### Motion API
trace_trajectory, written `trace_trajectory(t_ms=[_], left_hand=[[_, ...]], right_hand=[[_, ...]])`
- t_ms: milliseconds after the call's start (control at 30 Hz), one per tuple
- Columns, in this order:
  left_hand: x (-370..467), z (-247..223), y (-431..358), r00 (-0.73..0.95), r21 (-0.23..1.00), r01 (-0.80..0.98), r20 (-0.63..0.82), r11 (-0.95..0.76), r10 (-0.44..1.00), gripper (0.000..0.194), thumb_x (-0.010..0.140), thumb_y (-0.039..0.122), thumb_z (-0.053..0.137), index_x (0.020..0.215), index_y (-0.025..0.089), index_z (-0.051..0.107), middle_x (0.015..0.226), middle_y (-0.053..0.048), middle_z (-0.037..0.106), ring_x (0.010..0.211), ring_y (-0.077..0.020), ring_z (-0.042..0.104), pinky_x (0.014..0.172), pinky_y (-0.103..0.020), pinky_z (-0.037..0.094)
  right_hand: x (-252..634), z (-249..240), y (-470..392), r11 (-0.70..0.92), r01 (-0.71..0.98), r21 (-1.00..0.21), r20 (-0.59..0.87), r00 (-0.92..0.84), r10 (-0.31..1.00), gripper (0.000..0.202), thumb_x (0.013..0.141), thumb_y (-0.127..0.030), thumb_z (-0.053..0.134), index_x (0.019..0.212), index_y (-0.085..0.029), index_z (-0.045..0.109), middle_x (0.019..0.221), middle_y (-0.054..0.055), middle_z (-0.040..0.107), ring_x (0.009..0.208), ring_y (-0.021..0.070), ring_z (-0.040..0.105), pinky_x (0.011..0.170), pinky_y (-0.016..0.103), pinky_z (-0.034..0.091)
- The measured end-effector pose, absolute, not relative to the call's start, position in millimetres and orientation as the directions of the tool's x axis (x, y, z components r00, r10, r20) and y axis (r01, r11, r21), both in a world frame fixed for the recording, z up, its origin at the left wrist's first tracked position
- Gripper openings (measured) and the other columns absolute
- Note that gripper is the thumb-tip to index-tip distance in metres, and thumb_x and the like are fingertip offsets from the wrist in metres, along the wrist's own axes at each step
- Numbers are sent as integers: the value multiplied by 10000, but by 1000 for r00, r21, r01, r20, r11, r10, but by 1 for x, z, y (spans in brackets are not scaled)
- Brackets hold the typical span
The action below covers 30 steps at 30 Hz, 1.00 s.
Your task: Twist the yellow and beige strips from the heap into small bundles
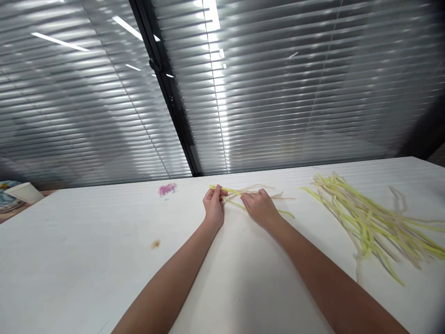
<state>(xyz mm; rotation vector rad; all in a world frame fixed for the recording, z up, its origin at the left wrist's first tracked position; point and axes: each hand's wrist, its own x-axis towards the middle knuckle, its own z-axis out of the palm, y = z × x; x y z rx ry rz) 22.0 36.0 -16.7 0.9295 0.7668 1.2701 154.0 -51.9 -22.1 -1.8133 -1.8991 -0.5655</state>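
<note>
My left hand (213,204) is closed in a pinch around the left ends of a few thin, fuzzy strands that look like pipe cleaners. A yellow pipe cleaner (232,190) runs from there to my right hand (259,207), whose fingers are closed on it. Beyond my right hand, a yellow end (287,214) slants down to the right. Beige pipe cleaners (283,197) spread out behind the same hand, close to the table top. My fingers hide where the strands meet.
A loose pile of yellow and beige pipe cleaners (371,222) covers the right side of the white table (86,260). A pink scribble (167,189) and a brown stain (155,244) mark its surface. Window blinds (278,93) rise behind. A pale cup-like object (25,192) stands far left.
</note>
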Motion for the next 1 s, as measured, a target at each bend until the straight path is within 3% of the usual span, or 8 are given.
trace_trajectory(t_ms=[167, 400, 500, 567, 667, 767, 867, 1000], left_hand=[[22, -11, 29, 162, 915, -398, 140, -65, 977, 303, 732, 432, 674, 773, 145, 585, 658, -17, 616, 635, -100, 543, 676, -241, 390], [23, -11, 22, 262, 922, -330, 296, -203, 919, 293, 781, 418, 638, 748, 132, 581, 656, -28, 613, 679, -111, 558, 764, -254, 421], [23, -14, 23, 221, 923, -283, 329, -262, 918, 331, 784, 411, 641, 968, 148, 560, 697, -20, 619, 669, -123, 572, 749, -275, 441], [21, -16, 23, 126, 900, -190, 419, -393, 899, 463, 789, 396, 640, 1170, 192, 475, 904, -52, 645, 775, -142, 594, 789, -302, 445], [19, -16, 19, 55, 725, 163, 671, -669, 740, 459, 844, 355, 577, 1271, 251, 444, 1296, -103, 513, 1124, -199, 516, 962, -374, 350], [17, -15, 12, 246, 414, 478, 783, -775, 571, 339, 909, 302, 478, 1244, 296, 529, 1376, -72, 476, 1291, -235, 389, 1010, -426, 222], [18, -13, 7, 383, 212, 597, 772, -774, 507, 356, 943, 259, 403, 1273, 315, 523, 1382, -58, 484, 1329, -229, 355, 978, -434, 183], [17, -10, 5, 402, 167, 640, 759, -750, 512, 357, 963, 229, 343, 1247, 317, 540, 1346, -47, 521, 1338, -212, 354, 953, -438, 145]], right_hand=[[154, -21, -54, 109, 989, -98, 691, -11, 723, 296, 977, -268, 394, 1171, -157, 587, 856, 48, 699, 736, 131, 614, 703, 314, 266], [152, -22, -51, 266, 910, -318, 728, 55, 683, 216, 962, -259, 420, 1010, -163, 607, 926, 26, 696, 832, 130, 630, 720, 287, 319], [151, -22, -51, 263, 875, -407, 722, 132, 679, 184, 946, -241, 431, 963, -176, 602, 913, 6, 691, 796, 125, 620, 720, 278, 328], [151, -22, -53, 243, 865, -439, 708, 166, 687, 176, 937, -235, 434, 936, -181, 602, 867, -6, 687, 729, 121, 604, 718, 280, 326], [150, -21, -54, 201, 857, -474, 683, 215, 698, 177, 926, -245, 438, 910, -182, 603, 768, -20, 668, 617, 113, 556, 719, 287, 324], [149, -20, -54, 193, 825, -531, 667, 267, 696, 183, 922, -263, 437, 924, -181, 601, 753, -18, 659, 629, 118, 554, 730, 283, 338], [147, -18, -54, 241, 759, -605, 652, 298, 697, 187, 919, -281, 440, 927, -183, 598, 775, -13, 656, 659, 119, 561, 730, 267, 362], [145, -17, -54, 329, 651, -684, 633, 306, 711, 187, 913, -302, 450, 905, -181, 593, 737, -9, 620, 642, 114, 534, 706, 255, 384]])
